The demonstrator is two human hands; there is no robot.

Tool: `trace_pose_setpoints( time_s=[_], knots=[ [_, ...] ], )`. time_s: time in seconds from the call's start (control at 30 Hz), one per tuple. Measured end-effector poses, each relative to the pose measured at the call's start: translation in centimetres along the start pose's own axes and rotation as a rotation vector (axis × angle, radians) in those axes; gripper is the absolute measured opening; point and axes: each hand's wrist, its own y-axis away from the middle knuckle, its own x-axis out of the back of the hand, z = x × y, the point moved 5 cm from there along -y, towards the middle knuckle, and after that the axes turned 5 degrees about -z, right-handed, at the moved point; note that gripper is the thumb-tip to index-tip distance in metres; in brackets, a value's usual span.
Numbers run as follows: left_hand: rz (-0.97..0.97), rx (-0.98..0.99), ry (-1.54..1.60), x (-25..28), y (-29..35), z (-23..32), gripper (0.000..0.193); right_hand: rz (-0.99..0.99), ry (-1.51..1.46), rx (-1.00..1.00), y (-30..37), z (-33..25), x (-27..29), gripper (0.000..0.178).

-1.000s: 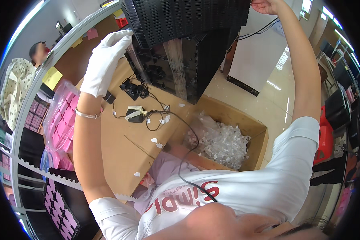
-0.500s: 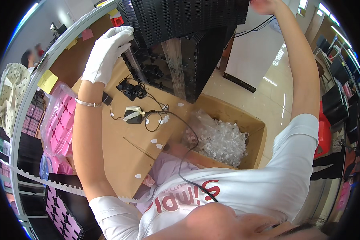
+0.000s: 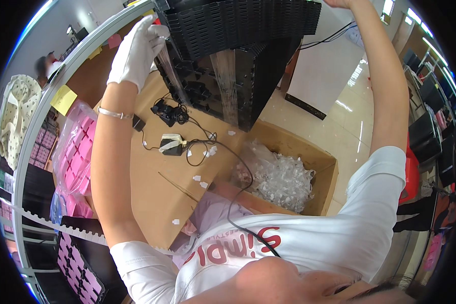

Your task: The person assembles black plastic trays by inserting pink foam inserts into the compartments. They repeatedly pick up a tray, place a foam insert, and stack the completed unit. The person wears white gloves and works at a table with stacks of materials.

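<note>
Overhead at the front rises a tall stack of black slotted plastic trays (image 3: 243, 30), partly wrapped in clear stretch film (image 3: 225, 81). The uppermost ones jut out at a tilt over the wrapped part. At their left edge is my left hand (image 3: 134, 53) in a white glove, its fingers apart and slightly bent, the fingertips beside the tray rim. Whether they touch it I cannot make out. Beyond the stack's right end, my bare right hand (image 3: 339, 2) is cut off by the upper picture edge, so its fingers are mostly hidden.
On the brown tabletop (image 3: 157, 197) lie black adapters (image 3: 172, 144) with tangled cables and small white scraps. A cardboard box (image 3: 329, 177) of clear plastic bits stands to the right. Pink trays in film (image 3: 78, 147) are at left, and a white panel (image 3: 324, 76) beyond the stack.
My left hand has shifted up along the tray edge, and its fingers have spread and bent. The upper trays sit slightly lower in view. My right hand has moved farther out of the picture.
</note>
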Motion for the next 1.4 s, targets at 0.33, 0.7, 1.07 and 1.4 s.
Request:
trace_pose_setpoints(
  time_s=[0.33,0.7,1.07,1.4],
  knots=[
    [0.033,0.198,0.591,-1.2,-1.0,3.5,0.082,-0.175,-0.228,0.080,7.6,3.8,-3.2,0.067],
    [-0.330,-0.056,-0.350,10.2,-3.2,8.7,0.053,-1.082,-0.104,-0.125,17.6,20.4,-2.5,0.049],
    [-0.405,0.128,0.287,13.0,0.7,9.8,0.033,-0.840,-0.153,0.369,10.0,15.8,-8.9,0.057],
    [0.409,0.052,0.595,8.2,22.9,-2.7,0.025,-0.903,0.052,0.193,19.4,20.7,-10.0,0.054]
  ],
)
